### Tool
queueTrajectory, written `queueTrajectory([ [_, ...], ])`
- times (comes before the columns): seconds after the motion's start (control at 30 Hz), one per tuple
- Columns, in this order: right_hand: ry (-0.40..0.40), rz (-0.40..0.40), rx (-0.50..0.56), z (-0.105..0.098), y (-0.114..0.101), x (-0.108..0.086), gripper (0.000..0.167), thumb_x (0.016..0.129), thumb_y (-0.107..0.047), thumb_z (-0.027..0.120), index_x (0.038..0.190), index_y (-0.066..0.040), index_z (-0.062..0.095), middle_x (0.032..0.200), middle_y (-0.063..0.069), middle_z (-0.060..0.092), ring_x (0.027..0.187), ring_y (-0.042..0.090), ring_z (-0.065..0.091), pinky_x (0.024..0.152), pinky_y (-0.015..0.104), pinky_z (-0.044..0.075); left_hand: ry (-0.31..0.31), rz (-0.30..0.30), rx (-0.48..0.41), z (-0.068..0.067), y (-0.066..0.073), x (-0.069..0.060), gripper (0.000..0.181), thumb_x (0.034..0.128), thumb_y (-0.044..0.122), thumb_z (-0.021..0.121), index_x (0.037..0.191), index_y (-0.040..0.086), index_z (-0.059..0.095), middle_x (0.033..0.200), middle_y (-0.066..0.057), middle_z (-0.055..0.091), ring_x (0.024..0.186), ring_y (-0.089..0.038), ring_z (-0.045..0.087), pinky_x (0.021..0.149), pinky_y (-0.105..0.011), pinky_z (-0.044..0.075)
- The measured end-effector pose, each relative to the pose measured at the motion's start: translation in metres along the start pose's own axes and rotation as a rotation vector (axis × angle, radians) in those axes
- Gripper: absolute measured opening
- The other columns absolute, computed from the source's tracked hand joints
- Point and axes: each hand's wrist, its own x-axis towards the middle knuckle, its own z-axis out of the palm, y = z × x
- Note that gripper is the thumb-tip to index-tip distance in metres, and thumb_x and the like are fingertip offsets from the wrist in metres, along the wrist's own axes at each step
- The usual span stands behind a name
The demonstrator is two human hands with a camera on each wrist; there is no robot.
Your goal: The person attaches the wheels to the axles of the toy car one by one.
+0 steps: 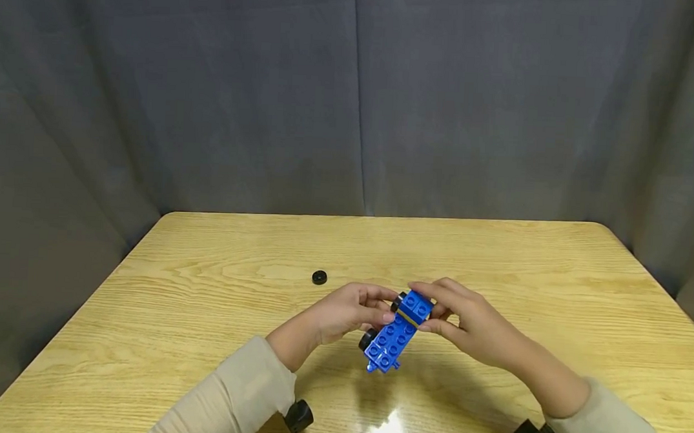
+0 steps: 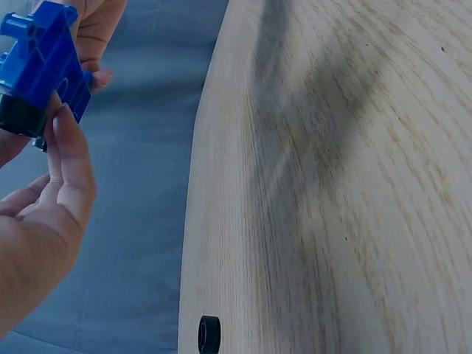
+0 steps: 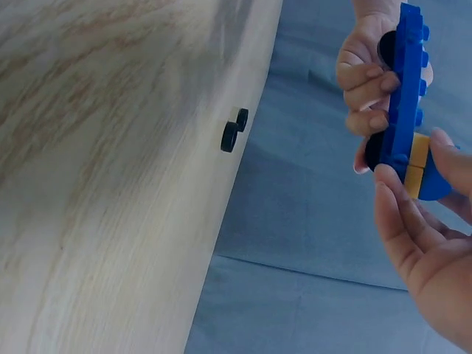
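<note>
A blue toy base [image 1: 385,344] is held above the desk [image 1: 204,288], about midway between its left and right edges. Its side with two fitted black wheels [image 1: 368,339] is pinched between thumb and fingers by the left hand [image 1: 343,313]. The end carrying a yellow layer [image 3: 417,166] and a blue brick [image 1: 417,305] is pinched between thumb and fingertips by the right hand [image 1: 476,322]. Toward the desk's far edge, a loose wheel [image 1: 319,277] is seen.
</note>
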Motion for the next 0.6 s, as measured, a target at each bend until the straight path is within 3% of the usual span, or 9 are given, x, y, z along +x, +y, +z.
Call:
queueTrajectory([
  [0.2,-0.037,0.002,0.006,-0.0032,0.0010,0.0001,0.043,0.076,0.000,0.062,0.117,-0.003,0.050,0.095,-0.001,0.053,0.072,0.006,0.053,0.063,0.024,0.047,-0.024,-0.003,0.014,-0.0024,-0.0022,0.0004,0.041,0.0858,0.002,0.051,0.123,-0.008,0.039,0.091,-0.008,0.058,0.076,-0.013,0.056,0.074,-0.030,0.046],
  [0.43,-0.008,-0.021,-0.004,-0.0037,0.0011,-0.0012,0.040,0.072,-0.001,0.066,0.109,-0.005,0.053,0.092,-0.002,0.053,0.071,0.006,0.054,0.060,0.025,0.047,-0.010,-0.004,0.016,-0.0054,-0.0046,0.0013,0.038,0.0854,0.004,0.052,0.121,-0.006,0.043,0.089,-0.008,0.059,0.076,-0.013,0.056,0.071,-0.028,0.046],
  [0.6,0.010,-0.025,-0.043,-0.0033,0.0019,-0.0023,0.040,0.070,-0.003,0.068,0.107,-0.006,0.053,0.090,-0.004,0.053,0.069,0.005,0.050,0.057,0.022,0.045,-0.006,-0.019,0.009,-0.0077,-0.0043,-0.0007,0.037,0.0853,0.007,0.053,0.120,-0.004,0.046,0.095,-0.010,0.059,0.082,-0.017,0.056,0.079,-0.033,0.043],
])
